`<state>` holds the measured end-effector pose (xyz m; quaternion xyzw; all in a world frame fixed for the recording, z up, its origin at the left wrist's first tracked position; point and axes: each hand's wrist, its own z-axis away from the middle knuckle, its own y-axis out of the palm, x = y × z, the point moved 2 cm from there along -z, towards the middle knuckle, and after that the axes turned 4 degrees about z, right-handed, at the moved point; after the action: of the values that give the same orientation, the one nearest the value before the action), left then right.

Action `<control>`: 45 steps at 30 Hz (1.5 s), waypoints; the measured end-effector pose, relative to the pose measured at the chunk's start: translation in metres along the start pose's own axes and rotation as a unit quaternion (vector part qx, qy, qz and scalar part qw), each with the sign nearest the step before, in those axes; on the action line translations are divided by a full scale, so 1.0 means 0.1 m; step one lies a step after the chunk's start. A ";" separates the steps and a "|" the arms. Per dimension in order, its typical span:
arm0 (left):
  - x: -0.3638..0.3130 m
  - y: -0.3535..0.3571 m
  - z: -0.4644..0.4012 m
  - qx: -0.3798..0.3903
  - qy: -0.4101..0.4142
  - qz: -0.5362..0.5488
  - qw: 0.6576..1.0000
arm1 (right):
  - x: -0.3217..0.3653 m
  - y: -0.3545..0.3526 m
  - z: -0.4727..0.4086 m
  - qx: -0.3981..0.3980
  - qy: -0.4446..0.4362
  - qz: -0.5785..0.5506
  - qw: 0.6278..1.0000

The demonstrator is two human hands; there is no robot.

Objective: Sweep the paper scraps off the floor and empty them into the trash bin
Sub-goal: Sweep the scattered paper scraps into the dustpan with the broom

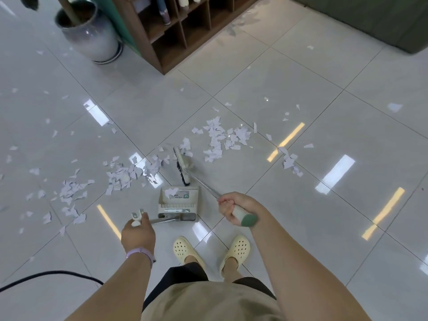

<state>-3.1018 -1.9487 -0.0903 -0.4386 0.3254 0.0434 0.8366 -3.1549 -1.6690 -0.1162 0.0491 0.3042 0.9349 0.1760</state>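
Glossy tiled floor (301, 216) is being covered across the middle and left by paper scraps (222, 137); thickest clusters are lying just beyond the broom head and to its left, thinner scatter is trailing off far left and to the right. No bin is being shown in view. Wooden cubby shelf (185, 31) is standing far centre, grey ceramic vase (92, 35) just left of it, dark green unit (370, 17) far right. Dustpan (178, 203) is being kept upright on the floor near centre, just ahead of the cream clogs (234, 253); one scrap is lying inside it. Broom (183, 166) is being angled down from near right, bristle head touching the floor just beyond the dustpan, scraps on both sides of it. Right hand (234, 208) is being clamped round the broom's green-capped grip, fingers fully curled. Left hand (138, 232) is being closed on the white end of the dustpan handle, purple band on that wrist. Black cable (46, 275) is lying on the floor near left.
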 end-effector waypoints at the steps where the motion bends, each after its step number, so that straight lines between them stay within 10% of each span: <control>1: -0.02 0.00 -0.02 -0.004 0.000 0.006 1.000 | 0.02 -0.02 0.09 0.026 -0.013 -0.034 0.999; 22: -1.19 0.94 -0.38 0.196 0.087 0.008 0.977 | 0.37 -0.82 1.58 -0.266 -0.246 -0.193 0.912; 34: -1.47 1.59 -0.09 0.240 0.117 -0.026 0.963 | 0.88 -1.67 1.73 -0.288 -0.268 -0.290 0.872; 45: -1.39 1.83 0.71 0.142 0.064 -0.031 0.987 | 1.50 -1.52 0.98 -0.273 0.004 0.182 0.945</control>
<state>-3.2409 -1.7527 -0.1097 -0.3267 0.3672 -0.0573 0.8690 -3.2295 -1.4466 -0.1287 0.0496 0.0238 0.9984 0.0085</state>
